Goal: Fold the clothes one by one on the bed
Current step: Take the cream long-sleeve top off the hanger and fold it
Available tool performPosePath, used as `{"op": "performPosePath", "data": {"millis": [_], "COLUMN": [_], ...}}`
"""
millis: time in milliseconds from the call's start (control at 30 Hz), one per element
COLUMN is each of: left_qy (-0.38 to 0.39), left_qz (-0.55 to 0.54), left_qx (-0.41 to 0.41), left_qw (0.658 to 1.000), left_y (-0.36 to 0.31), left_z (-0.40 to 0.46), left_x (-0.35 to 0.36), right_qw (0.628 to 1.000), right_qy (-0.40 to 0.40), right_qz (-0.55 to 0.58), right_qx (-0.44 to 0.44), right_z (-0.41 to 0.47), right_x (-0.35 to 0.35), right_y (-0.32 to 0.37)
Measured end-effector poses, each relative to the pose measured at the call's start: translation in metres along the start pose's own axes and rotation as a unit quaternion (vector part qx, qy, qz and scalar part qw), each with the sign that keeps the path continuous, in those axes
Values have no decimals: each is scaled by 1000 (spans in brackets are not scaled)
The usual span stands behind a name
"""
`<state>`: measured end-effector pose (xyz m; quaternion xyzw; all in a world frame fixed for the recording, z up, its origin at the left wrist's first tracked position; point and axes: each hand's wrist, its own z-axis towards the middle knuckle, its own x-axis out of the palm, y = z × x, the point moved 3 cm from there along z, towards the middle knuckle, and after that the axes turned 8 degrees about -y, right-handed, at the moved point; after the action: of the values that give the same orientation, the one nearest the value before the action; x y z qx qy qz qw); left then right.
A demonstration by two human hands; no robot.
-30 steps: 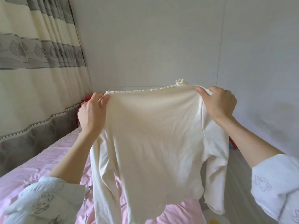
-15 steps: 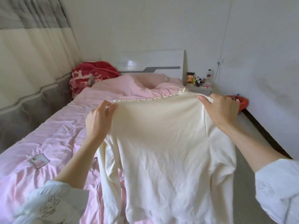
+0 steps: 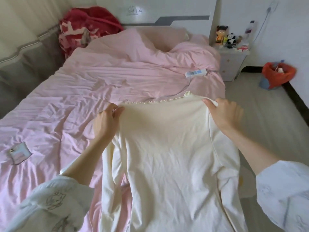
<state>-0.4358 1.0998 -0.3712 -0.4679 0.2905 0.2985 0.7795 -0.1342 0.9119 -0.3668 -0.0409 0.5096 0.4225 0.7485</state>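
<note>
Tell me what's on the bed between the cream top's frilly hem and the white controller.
In the head view, only wrinkled pink sheet and the controller's thin grey cord, running toward the cream top.

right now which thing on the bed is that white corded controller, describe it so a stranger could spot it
Start at the pink-sheeted bed and look to its far right edge, near the small white nightstand. The flat white rectangular controller lies there on the sheet; unlike the clothes, it is rigid, has blue markings and trails a thin grey cord.

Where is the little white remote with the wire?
The white remote lies on the pink bed, toward its right edge, just beyond the cream top and near the nightstand.
</note>
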Motion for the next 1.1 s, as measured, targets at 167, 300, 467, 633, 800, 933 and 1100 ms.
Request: {"op": "performPosePath", "data": {"millis": [167,300,467,633,800,933,1100], "left_qy": [43,61,84,124,170,212,277], "left_qz": [34,74,31,14,21,6,-30], "left_qx": [-14,-32,-47,-77,-156,-234,-298], "left_qw": [998,995,995,989,973,949,913], "left_y": [19,36,60,95,142,161,185], "left_z": [40,53,55,9,-64,-138,-230], "left_x": [90,144,196,209,198,177,148], "right_qw": [998,996,994,989,969,954,945], "right_qy": [50,78,84,133,240,294,323], "right_qz": [-7,-14,26,33,21,18,-13], "right_qx": [25,44,65,55,50,48,46], "right_z": [30,40,36,-18,-103,-186,-284], "right_x": [100,154,206,237,250,239,196], "right_y": [-13,-26,-42,-50,-38,-25,-30]}}
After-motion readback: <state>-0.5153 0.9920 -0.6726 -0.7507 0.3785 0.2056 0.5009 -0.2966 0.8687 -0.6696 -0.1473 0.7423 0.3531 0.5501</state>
